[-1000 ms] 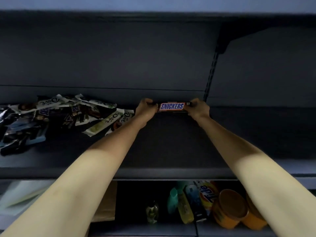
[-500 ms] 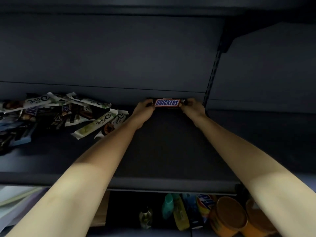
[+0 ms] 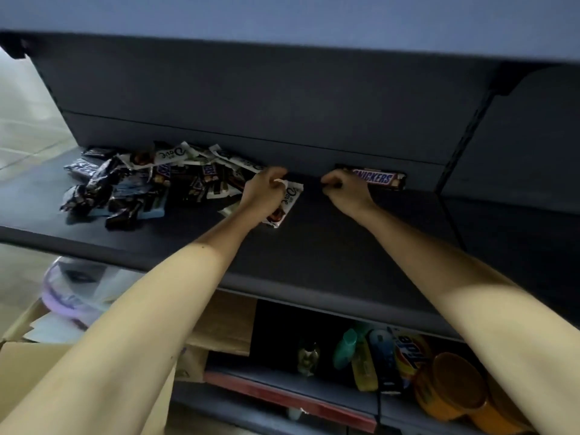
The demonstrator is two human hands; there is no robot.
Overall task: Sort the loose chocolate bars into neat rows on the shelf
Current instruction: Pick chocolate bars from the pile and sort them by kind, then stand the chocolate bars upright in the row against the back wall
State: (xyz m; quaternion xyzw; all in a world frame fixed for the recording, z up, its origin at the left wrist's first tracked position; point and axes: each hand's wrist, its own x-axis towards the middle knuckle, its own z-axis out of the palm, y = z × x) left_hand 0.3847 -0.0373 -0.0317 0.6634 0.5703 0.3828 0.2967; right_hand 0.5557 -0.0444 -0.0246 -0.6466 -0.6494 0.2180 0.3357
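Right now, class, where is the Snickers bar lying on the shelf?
In the head view the Snickers bar lies at the back of the shelf, right of centre, against the rear panel, its left end behind the right hand.

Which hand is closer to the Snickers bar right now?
Right. The right hand overlaps the left end of the Snickers bar. The left hand is farther left, clear of it, holding a Dove bar beside the loose pile.

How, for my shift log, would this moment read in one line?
left hand: grips Dove bar | right hand: at left end of Snickers bar, grip unclear | pile: unsorted
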